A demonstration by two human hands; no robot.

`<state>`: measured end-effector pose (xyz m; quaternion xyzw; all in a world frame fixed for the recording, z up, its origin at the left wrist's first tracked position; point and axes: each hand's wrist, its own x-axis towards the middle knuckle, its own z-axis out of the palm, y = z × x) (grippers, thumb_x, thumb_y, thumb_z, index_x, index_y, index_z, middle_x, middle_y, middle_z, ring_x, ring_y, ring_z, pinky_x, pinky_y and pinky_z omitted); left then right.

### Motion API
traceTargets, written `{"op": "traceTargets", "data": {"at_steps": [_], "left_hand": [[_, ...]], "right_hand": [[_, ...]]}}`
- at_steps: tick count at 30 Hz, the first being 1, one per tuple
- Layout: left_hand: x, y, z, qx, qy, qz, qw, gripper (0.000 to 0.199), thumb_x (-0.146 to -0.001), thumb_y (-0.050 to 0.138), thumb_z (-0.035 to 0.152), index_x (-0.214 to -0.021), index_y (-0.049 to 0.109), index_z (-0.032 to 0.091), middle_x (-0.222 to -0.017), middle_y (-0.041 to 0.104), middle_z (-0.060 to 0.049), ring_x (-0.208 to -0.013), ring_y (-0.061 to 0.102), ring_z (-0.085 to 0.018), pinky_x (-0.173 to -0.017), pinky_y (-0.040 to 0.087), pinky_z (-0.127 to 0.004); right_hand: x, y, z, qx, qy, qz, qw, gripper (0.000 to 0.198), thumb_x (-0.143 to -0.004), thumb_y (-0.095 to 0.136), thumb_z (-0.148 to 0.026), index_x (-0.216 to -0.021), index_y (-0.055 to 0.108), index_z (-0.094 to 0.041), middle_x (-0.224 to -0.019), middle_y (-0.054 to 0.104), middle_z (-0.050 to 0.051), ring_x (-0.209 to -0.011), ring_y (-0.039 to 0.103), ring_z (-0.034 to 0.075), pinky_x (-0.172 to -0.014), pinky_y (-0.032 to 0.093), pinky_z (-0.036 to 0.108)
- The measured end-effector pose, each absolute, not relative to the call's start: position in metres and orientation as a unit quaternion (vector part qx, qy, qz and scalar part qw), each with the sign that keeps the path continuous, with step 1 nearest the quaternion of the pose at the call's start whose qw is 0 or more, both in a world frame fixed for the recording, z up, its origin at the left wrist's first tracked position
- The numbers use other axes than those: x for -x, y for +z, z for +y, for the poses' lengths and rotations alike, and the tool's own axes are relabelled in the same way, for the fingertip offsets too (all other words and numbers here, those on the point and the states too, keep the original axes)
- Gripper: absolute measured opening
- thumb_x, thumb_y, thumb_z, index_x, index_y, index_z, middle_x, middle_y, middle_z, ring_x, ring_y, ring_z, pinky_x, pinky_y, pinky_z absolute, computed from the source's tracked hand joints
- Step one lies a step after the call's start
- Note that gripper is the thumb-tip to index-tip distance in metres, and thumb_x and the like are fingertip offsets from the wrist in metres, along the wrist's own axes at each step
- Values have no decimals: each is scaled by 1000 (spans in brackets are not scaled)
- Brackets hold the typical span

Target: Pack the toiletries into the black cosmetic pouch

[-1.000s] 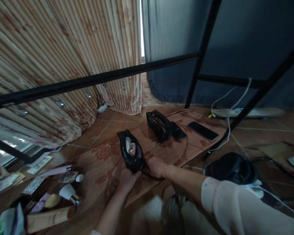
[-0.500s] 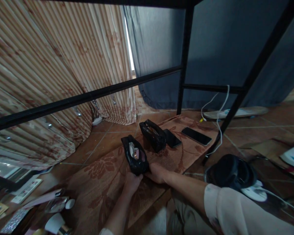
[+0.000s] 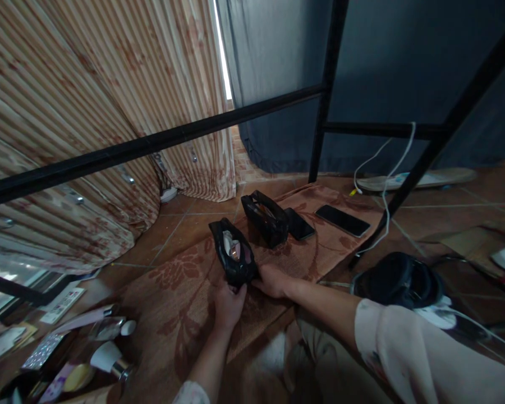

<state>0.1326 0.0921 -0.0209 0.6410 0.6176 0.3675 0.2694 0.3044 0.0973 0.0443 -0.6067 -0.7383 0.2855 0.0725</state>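
Far left: bright glass [image 3: 8,292] low down, striped curtain [image 3: 88,84] with reddish floral print hanging to the floor, black rail [image 3: 151,147] crossing in front of it. Below, bunched near the mat's left end: papers [image 3: 4,345], glittery case [image 3: 44,350], pink tube [image 3: 84,320], clear bottle [image 3: 106,329] with white cap, white cone [image 3: 105,356] with silvery collar, yellow oval [image 3: 79,377]. Floor [image 3: 185,221] is brown tile with pale grout. Mat [image 3: 164,297] is orange-brown with darker flower pattern, running from the clutter up to the right; its far edge is creased. Left hand [image 3: 229,306] is closed on the near end of the pouch [image 3: 240,275], thumb over the rim. Pouch is black, mouth open upward, white and pinkish bits inside, sitting mid-mat; can't tell if it rests there or is lifted slightly. Small strip of brick wall [image 3: 240,154] beyond, between curtains. Right hand [image 3: 271,280] is at the pouch's near right corner, fingertips hidden, so can't tell if it's gripping. Second pouch [image 3: 273,227], also black and open, is just beyond, then black slab [image 3: 299,224] beside it, then phone [image 3: 343,220] face up. Blue curtain [image 3: 278,84] backs all that. Right: white cable [image 3: 388,196] draped off the frame, pale board [image 3: 425,179] on the tile, black cap [image 3: 399,280] nearer.
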Motion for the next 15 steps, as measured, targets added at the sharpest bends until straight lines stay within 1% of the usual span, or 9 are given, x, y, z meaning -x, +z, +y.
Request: {"op": "traceTargets", "data": {"at_steps": [3,6,10,12,15], "left_hand": [[-135,-16,90,-646,356,625,256,19,-73,63,30,-82,52,17,-54,50,5,-51,52,-13,-52,36,-23],[-137,-12,88,-642,351,636,245,19,-73,64,30,-81,53,16,-56,52,4,-52,54,-13,-53,36,-23],[-138,-10,87,-643,367,623,253,24,-72,64,26,-92,56,15,-60,56,3,-55,57,-14,-54,38,-23],[-138,-10,87,-645,371,616,259,28,-72,64,25,-97,57,14,-61,57,2,-55,57,-14,-54,39,-23],[-138,-11,87,-646,379,608,265,29,-72,64,24,-98,57,14,-62,59,2,-56,58,-14,-55,39,-24]], "right_hand": [[-305,44,97,610,283,-738,62,32,-85,56,-29,-109,67,-12,-113,69,17,-108,64,29,-84,47,29],[-305,43,97,613,277,-738,49,31,-85,56,-31,-107,67,-12,-113,69,18,-109,63,30,-83,47,30],[-305,42,96,614,265,-743,39,38,-87,55,-32,-119,60,-12,-117,67,16,-113,61,28,-86,45,28],[-305,41,96,616,259,-743,31,38,-87,54,-33,-118,60,-12,-117,67,17,-113,61,28,-86,44,28],[-305,40,96,620,251,-743,16,35,-87,54,-34,-113,63,-11,-113,68,18,-108,63,29,-81,45,29]]}}
